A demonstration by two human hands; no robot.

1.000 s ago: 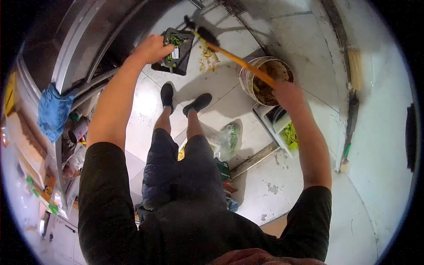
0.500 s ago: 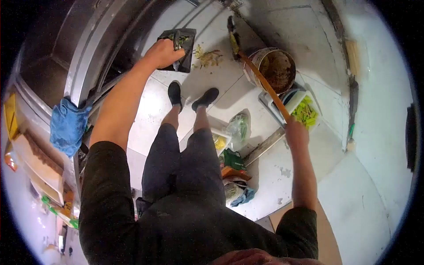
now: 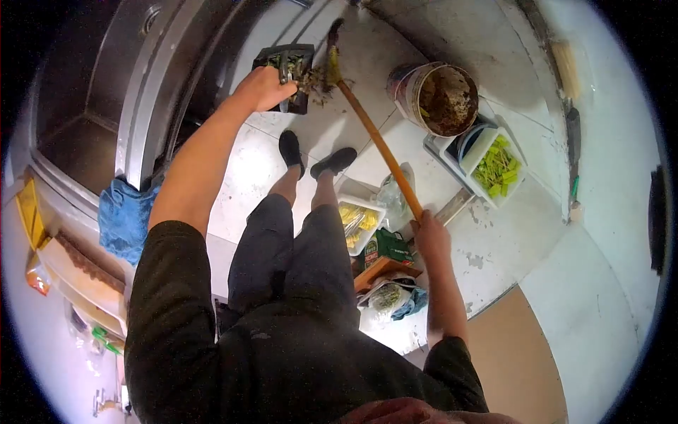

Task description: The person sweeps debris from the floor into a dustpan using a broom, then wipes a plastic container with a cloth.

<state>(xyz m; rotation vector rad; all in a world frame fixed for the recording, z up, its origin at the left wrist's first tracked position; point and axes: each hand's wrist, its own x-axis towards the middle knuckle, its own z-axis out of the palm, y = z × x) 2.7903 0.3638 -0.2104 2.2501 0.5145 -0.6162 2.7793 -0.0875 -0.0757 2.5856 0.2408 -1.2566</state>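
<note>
My left hand (image 3: 268, 89) is closed around the handle of a black dustpan (image 3: 302, 65) at the upper left of the floor. Leafy scraps lie in the pan. My right hand (image 3: 429, 237) grips the lower end of a long wooden-handled broom (image 3: 378, 141). The dark, worn broom head (image 3: 333, 60) reaches the floor just right of the dustpan. Between the two is a small heap of debris (image 3: 316, 86), close against the pan's edge.
A dirty bucket (image 3: 447, 99) stands right of the broom. Nearby sits a white tub of cut green vegetables (image 3: 496, 168). A tray of yellow pieces (image 3: 360, 218), a plastic bag (image 3: 397, 194) and a green box (image 3: 387, 247) are beside my legs. A blue cloth (image 3: 125, 219) hangs at left.
The broom has swung left from near the bucket to the debris, pushing it toward the dustpan. My right hand has moved left and down; the left stays nearly in place.
</note>
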